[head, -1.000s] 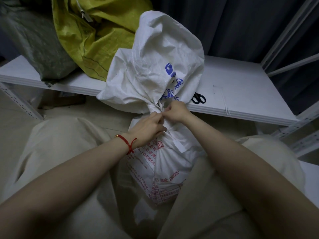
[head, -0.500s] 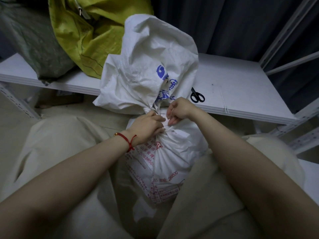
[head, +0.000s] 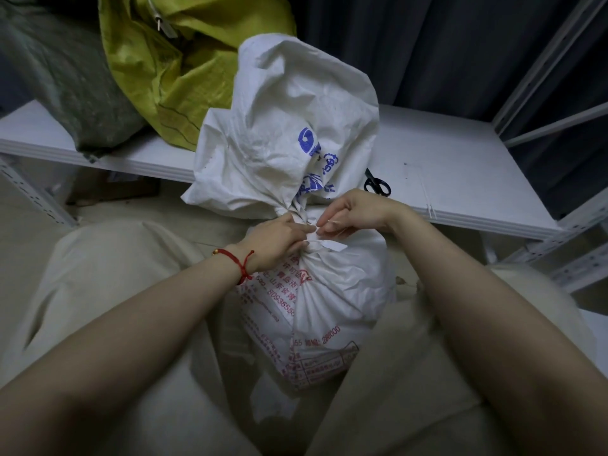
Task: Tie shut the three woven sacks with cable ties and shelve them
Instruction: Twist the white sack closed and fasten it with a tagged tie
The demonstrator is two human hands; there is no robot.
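Fingers (head: 304, 228) of the left hand (head: 273, 241) grip the gathered neck of the white sack (head: 329, 291); the right hand (head: 358, 209) pinches the same neck from the right.
Printed red below and blue above, it stands on the floor between the person's knees, loose top flopping onto the shelf (head: 460, 179). Two more lie far left there, one yellow sack (head: 184, 70) and one grey-green sack (head: 59, 77); one pair of scissors (head: 378, 185) lies right.
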